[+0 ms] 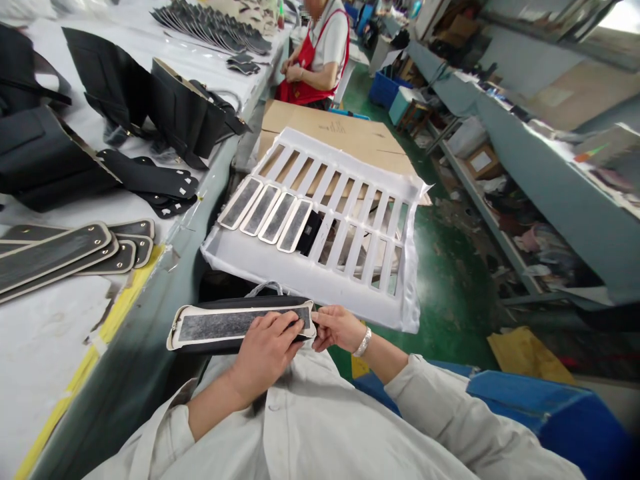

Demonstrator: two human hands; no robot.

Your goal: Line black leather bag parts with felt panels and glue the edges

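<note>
My left hand (267, 350) lies over a long cream-edged strap piece (220, 325) with a dark grey centre, fingers curled on its right part. My right hand (337, 327) pinches the strap's right end. The piece is held level above my lap, in front of a white slotted rack (320, 280). Several like strap pieces (267, 215) lie in the rack's left slots, with one black piece (310, 232) beside them.
A white worktable (55, 320) on my left holds black bag parts (150, 100) and stacked straps (65, 250). A cardboard sheet (330, 127) lies under the rack. A person in a red apron (320, 53) works farther back. Blue bins (545, 407) sit at right on the green floor.
</note>
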